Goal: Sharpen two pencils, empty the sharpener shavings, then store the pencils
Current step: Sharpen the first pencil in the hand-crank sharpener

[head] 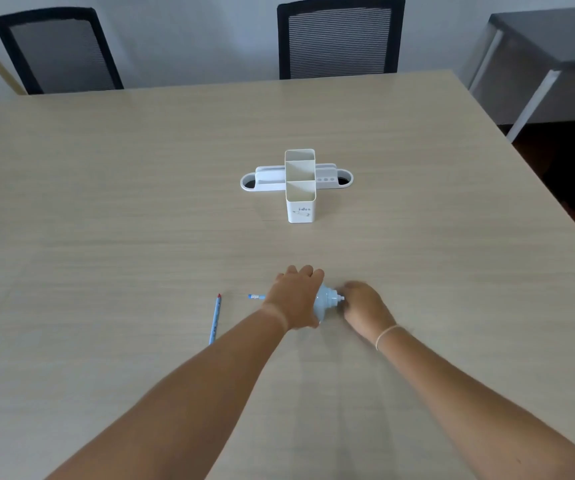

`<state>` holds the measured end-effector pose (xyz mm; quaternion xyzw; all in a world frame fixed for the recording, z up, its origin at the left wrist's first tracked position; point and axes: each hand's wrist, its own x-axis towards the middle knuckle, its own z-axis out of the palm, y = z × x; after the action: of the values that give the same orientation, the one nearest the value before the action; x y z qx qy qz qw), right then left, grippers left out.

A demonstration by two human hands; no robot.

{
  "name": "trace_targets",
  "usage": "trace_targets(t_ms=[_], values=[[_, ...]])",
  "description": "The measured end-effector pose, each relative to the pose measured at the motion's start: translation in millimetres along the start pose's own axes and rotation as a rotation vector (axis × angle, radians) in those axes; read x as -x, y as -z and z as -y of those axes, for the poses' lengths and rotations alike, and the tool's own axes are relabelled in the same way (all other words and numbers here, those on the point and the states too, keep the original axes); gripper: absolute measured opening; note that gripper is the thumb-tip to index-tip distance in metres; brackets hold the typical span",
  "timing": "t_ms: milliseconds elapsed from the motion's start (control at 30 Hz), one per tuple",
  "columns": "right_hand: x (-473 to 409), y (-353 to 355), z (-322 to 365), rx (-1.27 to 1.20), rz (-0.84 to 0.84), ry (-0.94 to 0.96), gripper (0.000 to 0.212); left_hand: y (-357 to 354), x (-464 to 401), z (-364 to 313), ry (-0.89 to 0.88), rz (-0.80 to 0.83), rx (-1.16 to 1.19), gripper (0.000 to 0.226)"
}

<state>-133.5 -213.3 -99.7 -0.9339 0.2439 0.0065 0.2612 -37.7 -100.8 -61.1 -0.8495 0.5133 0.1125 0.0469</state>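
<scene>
1. Head view: left hand (294, 296) grips the pale blue sharpener (326, 303), hiding most of a pencil (256, 296); right hand (362, 301) pinches its crank, blurred.
2. Second pencil (215, 318) lies left, apart.
3. Pale wooden desk (106, 202) carries a white organiser (300, 183); two chairs (339, 36) behind.

white pen holder (300, 202) printed "idea", smaller print unreadable

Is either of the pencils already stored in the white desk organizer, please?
No: the organizer stands apart; one blue pencil lies on the table, the other pokes out behind the left hand.
</scene>
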Motion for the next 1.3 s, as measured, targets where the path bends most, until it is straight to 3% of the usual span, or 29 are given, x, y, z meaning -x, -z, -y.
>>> trace_targets(t_ms=[133,333,533,700,867,1067,1300], values=[[46.6,-11.1,-6.2,-0.038,-0.012,0.092,0.016,0.6,0.8,-1.7,0.012,0.009,-0.008,0.063],[36.1,34.3,12.5,-0.141,-0.25,0.186,0.013,0.3,1.2,-1.5,0.009,0.007,0.022,0.059],[-14.5,25.1,7.3,-0.069,-0.12,0.055,0.018,-0.2,0.3,-0.4,-0.003,-0.006,0.018,0.058],[10.5,-7.6,-2.3,-0.033,-0.001,-0.003,0.018,0.2,0.5,0.1,-0.001,-0.001,0.019,0.059],[56.1,-7.6,-4.0,-0.027,-0.042,0.092,0.016,0.7,1.0,-0.4,-0.001,0.005,0.019,0.063],[35.4,35.8,15.5,-0.14,-0.258,0.167,0.014,0.9,1.8,-1.3,0.019,0.003,0.034,0.058],[-19.1,19.2,5.6,-0.098,-0.055,-0.01,0.018,0.8,2.5,-2.1,0.019,-0.004,0.025,0.054]])
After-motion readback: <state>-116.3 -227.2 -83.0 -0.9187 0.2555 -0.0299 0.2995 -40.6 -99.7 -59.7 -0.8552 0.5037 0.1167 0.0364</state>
